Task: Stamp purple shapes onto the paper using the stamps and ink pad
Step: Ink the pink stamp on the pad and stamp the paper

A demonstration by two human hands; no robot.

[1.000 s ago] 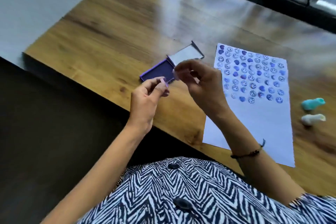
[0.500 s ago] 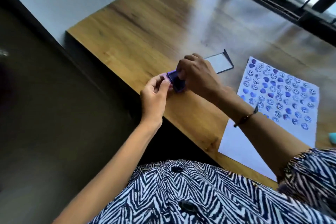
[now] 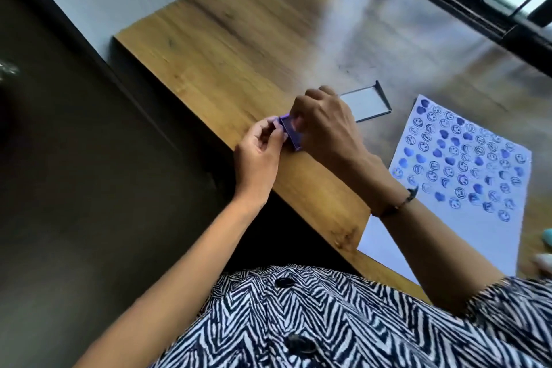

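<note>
The purple ink pad [image 3: 291, 136] lies near the table's front edge, its open lid [image 3: 366, 104] lying flat behind it. My left hand [image 3: 258, 155] pinches the pad's left corner. My right hand [image 3: 325, 125] is curled down over the pad, its fingertips closed on a small stamp that is almost wholly hidden under the fingers. The white paper [image 3: 448, 236] lies to the right, its upper part covered with rows of purple smiley and heart prints.
A teal stamp [image 3: 548, 236] and a pale stamp [image 3: 543, 260] show at the right edge, past the paper. The wooden table [image 3: 239, 48] ends at a dark drop on my left, and a window frame runs along the far side.
My right hand has come down from above the pad onto it. My left hand has shifted to the pad's corner. The view has swung left, pushing the paper and spare stamps rightward.
</note>
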